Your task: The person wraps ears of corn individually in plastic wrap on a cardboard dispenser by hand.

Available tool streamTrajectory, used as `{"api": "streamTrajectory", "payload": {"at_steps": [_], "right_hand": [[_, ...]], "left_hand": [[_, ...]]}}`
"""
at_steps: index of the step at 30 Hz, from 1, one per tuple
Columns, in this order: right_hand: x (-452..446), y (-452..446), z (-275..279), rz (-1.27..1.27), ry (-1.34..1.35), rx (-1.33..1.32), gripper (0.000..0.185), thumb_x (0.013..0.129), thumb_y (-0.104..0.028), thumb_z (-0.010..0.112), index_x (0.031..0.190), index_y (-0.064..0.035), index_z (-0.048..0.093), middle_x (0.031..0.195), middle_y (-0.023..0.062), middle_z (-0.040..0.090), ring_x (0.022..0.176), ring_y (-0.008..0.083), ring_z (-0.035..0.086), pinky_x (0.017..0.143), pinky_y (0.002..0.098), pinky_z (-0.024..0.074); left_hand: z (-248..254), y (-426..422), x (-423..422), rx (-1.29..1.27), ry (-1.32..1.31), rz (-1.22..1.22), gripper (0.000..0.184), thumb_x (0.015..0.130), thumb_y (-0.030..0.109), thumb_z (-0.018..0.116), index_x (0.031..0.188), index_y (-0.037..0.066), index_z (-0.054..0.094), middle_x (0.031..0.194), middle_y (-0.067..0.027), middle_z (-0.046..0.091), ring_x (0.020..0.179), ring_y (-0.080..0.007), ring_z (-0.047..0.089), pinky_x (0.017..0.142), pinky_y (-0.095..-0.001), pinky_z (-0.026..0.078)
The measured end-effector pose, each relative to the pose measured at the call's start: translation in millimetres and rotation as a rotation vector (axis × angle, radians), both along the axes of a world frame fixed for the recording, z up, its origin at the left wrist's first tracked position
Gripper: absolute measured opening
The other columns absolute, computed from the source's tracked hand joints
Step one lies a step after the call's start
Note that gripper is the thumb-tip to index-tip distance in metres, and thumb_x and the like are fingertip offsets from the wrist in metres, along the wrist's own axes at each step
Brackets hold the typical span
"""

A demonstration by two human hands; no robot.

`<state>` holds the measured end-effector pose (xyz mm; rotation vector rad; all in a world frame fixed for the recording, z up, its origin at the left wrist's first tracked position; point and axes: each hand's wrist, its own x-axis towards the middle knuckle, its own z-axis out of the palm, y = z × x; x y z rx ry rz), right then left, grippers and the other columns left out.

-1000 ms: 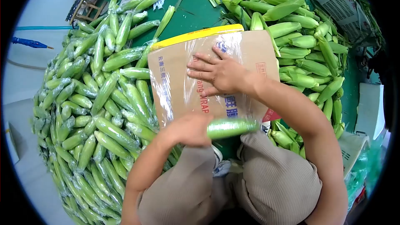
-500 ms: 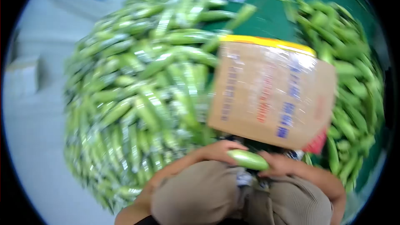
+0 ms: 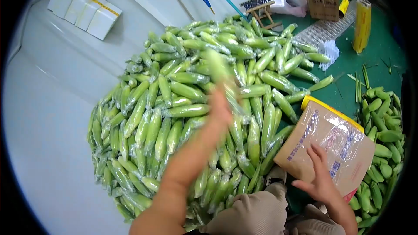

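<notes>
My left hand (image 3: 221, 106), smeared by motion, is stretched out over a big heap of film-wrapped ears of corn (image 3: 187, 112). A green ear of corn (image 3: 215, 64), also blurred, is at its fingers and appears gripped by them. My right hand (image 3: 321, 178) has its fingers spread and holds nothing. It is over the lower part of a brown cardboard box (image 3: 305, 148) covered in clear film. A yellow-edged roll of film (image 3: 333, 112) lies along the box's far edge.
Unwrapped green corn (image 3: 383, 148) is piled at the right. White foam boxes (image 3: 85, 11) stand at the upper left. At the back are a small wooden stool (image 3: 260, 11), an open carton (image 3: 322, 0) and a yellow roll (image 3: 362, 26) on the green floor.
Both hands were together at my lap holding an ear of corn. My left hand has swung out over the heap with an ear; my right has let go and moved to the box. The view has shifted.
</notes>
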<state>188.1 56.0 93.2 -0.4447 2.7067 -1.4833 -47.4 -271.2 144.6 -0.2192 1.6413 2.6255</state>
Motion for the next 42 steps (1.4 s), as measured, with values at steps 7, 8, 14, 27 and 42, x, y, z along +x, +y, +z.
{"api": "streamTrajectory", "payload": {"at_steps": [7, 8, 14, 27, 42], "right_hand": [[55.7, 57.5, -77.0, -0.389, -0.239, -0.099, 0.051, 0.079, -0.002, 0.075, 0.128, -0.0004, 0.059, 0.122, 0.0154, 0.060, 0.113, 0.0323, 0.060, 0.102, 0.0397, 0.0483], [65.7, 67.5, -93.4, -0.456, -0.253, -0.157, 0.049, 0.080, 0.000, 0.075, 0.126, -0.0005, 0.060, 0.119, 0.0137, 0.061, 0.111, 0.0301, 0.060, 0.100, 0.0386, 0.0488], [130.2, 187.0, -204.1, -0.991, 0.240, 0.293, 0.033, 0.098, -0.003, 0.064, 0.131, 0.0018, 0.059, 0.136, 0.0155, 0.058, 0.130, 0.0304, 0.053, 0.113, 0.0396, 0.0390], [308.6, 213.7, -301.3, -1.102, -0.798, 0.832, 0.115, 0.071, -0.044, 0.091, 0.157, 0.0044, 0.031, 0.144, 0.0289, 0.056, 0.132, 0.0436, 0.053, 0.114, 0.0519, 0.0391], [74.7, 164.4, -27.4, -0.447, 0.018, 0.521, 0.076, 0.080, -0.038, 0.083, 0.145, -0.0103, 0.055, 0.112, 0.0118, 0.068, 0.103, 0.0324, 0.067, 0.085, 0.0441, 0.0568]], "left_hand": [[147.3, -229.3, -200.0, -0.408, 0.354, 0.974, 0.057, 0.092, 0.004, 0.067, 0.141, -0.001, 0.037, 0.113, -0.0226, 0.061, 0.082, -0.0288, 0.063, 0.076, -0.0400, 0.060], [119.0, -245.8, -202.3, -0.689, 0.320, 0.954, 0.052, 0.093, 0.004, 0.064, 0.139, 0.001, 0.039, 0.109, -0.0196, 0.063, 0.082, -0.0266, 0.063, 0.075, -0.0379, 0.058], [-75.7, 10.1, 17.8, -0.967, 0.434, -0.337, 0.015, 0.091, 0.010, 0.071, 0.105, 0.006, 0.068, 0.121, -0.0099, 0.068, 0.110, -0.0226, 0.066, 0.092, -0.0357, 0.054], [-197.1, 216.8, 159.6, -1.278, 1.221, -0.948, 0.052, 0.091, 0.037, 0.068, 0.138, 0.015, 0.066, 0.155, -0.0106, 0.053, 0.151, -0.0343, 0.039, 0.120, -0.0660, 0.024], [-171.3, 214.3, 161.0, -1.279, 1.186, -0.892, 0.036, 0.083, 0.032, 0.078, 0.115, 0.018, 0.072, 0.130, -0.0052, 0.063, 0.131, -0.0255, 0.054, 0.111, -0.0575, 0.036]]}}
